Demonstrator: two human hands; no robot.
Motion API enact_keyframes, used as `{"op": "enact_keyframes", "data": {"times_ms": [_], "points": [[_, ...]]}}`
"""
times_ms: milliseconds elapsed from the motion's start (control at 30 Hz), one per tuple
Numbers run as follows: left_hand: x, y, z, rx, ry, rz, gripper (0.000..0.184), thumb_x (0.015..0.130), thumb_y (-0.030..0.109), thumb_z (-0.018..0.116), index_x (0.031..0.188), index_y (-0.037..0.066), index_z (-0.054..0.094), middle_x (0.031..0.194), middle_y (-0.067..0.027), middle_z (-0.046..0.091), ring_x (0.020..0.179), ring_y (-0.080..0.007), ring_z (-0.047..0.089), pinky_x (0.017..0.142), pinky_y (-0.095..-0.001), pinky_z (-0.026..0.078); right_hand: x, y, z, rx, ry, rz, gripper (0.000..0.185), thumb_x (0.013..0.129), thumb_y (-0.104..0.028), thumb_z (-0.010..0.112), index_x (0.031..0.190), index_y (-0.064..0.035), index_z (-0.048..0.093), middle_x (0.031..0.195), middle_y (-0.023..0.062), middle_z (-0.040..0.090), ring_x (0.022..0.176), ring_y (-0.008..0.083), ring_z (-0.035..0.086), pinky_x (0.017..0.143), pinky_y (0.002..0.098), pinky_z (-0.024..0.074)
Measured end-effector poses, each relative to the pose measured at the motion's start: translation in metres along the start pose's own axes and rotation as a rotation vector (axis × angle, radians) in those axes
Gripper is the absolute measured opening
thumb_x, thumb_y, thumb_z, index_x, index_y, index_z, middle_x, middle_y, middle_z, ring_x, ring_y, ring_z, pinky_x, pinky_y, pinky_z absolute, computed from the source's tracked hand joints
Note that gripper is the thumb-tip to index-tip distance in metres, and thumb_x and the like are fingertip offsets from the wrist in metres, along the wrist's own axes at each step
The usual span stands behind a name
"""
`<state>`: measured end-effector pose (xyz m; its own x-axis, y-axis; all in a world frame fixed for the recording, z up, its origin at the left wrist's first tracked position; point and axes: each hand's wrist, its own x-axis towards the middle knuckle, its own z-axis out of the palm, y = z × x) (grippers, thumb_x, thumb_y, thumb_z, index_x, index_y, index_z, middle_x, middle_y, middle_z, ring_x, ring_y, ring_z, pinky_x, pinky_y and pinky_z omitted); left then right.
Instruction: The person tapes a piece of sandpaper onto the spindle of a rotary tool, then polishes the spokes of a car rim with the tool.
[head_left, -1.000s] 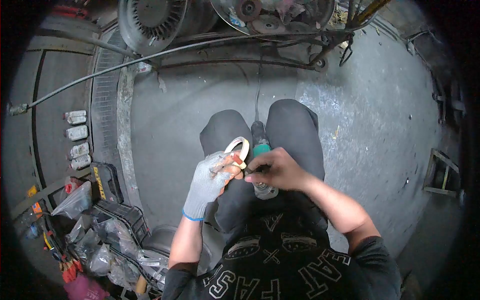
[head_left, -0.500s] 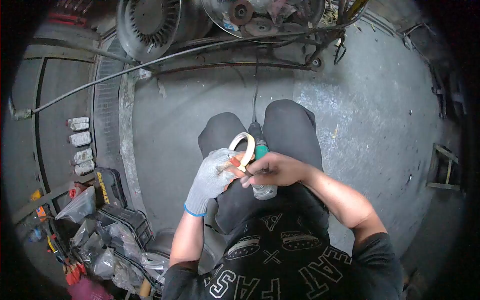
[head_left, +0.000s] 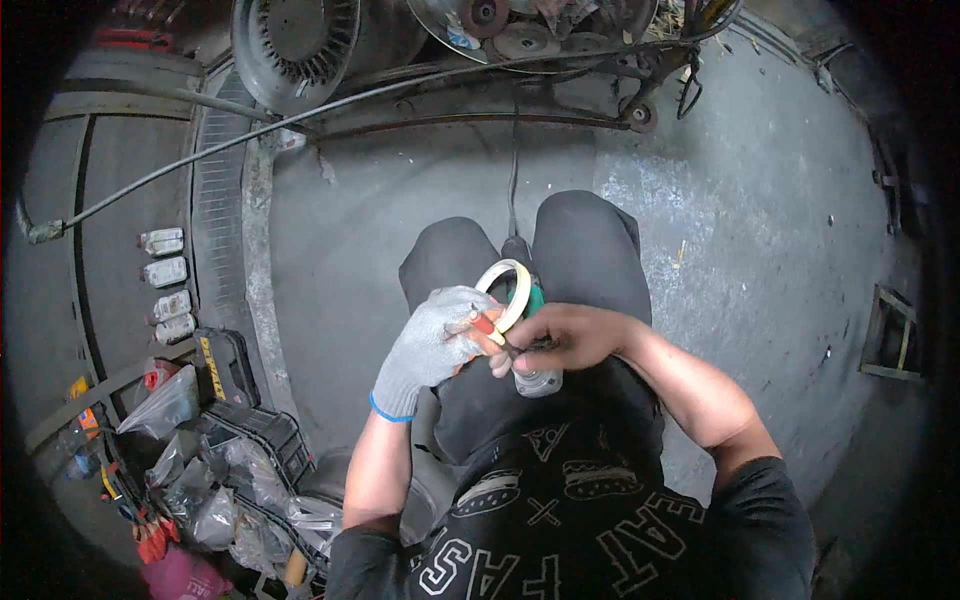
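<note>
Gloved in grey, my left hand point(head_left: 435, 338) is closed on a small red and yellow piece point(head_left: 486, 324). A cream tape roll point(head_left: 516, 279) stands at that hand's fingertips. My bare right hand point(head_left: 572, 338) pinches the dark end of the small piece; its exact shape is hidden by the fingers. Beneath both hands, a green and grey power tool point(head_left: 538, 382) lies between the thighs, its cord running forward over the floor.
A metal rod point(head_left: 200, 154) crosses the upper left, in front of a wheel-like metal part point(head_left: 297, 45) and a tray of discs point(head_left: 525, 40). White bottles point(head_left: 165, 271), a tool case point(head_left: 228, 368) and plastic bags point(head_left: 215, 520) are at the left.
The tape roll has shifted slightly right and up, and its ring has turned. Both hands have stayed together, moving a little to the right. The small red piece now shows more clearly.
</note>
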<state>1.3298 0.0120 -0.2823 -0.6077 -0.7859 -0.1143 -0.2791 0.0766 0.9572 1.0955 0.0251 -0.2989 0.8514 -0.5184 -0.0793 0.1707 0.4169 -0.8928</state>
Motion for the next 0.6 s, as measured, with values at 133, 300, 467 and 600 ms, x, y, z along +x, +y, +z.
{"op": "enact_keyframes", "data": {"times_ms": [133,300,467,600], "points": [[-0.017,-0.003,-0.001,0.12,0.027,-0.045,0.035,0.069,0.019,0.078,0.097,0.003,0.067,0.1,-0.0116,0.066,0.096,-0.0288,0.061,0.087,-0.0379,0.045,-0.008,-0.014,0.028,-1.174,0.484,-0.066,0.028,0.083,-0.026,0.072,0.091,-0.0012,0.061,0.088,0.0155,0.065,0.089,0.0327,0.063,0.081,0.0404,0.0491],[-0.011,0.002,-0.003,0.138,0.073,-0.1,0.035,0.069,0.027,0.079,0.093,0.003,0.068,0.096,-0.0114,0.066,0.095,-0.0301,0.062,0.088,-0.0393,0.045,-0.004,-0.005,0.035,-0.708,0.554,-0.093,0.021,0.081,-0.021,0.073,0.084,-0.002,0.065,0.078,0.0135,0.065,0.075,0.0299,0.065,0.073,0.039,0.0513],[0.003,-0.001,-0.005,0.049,-0.037,0.037,0.035,0.069,0.029,0.079,0.092,0.005,0.067,0.095,-0.0085,0.067,0.095,-0.0303,0.063,0.092,-0.0417,0.045,-0.001,-0.002,0.014,-0.031,0.175,0.04,0.022,0.085,-0.021,0.07,0.092,-0.0005,0.067,0.079,0.0133,0.065,0.074,0.0298,0.064,0.074,0.0386,0.0511],[-0.018,0.001,-0.005,0.242,0.094,0.017,0.031,0.068,0.026,0.08,0.087,0.006,0.067,0.091,-0.0079,0.067,0.096,-0.0313,0.062,0.097,-0.0434,0.042,0.001,-0.008,0.037,-1.075,0.51,-0.236,0.026,0.082,-0.025,0.074,0.088,-0.0021,0.063,0.084,0.0131,0.062,0.081,0.0345,0.061,0.075,0.042,0.0507]]}}
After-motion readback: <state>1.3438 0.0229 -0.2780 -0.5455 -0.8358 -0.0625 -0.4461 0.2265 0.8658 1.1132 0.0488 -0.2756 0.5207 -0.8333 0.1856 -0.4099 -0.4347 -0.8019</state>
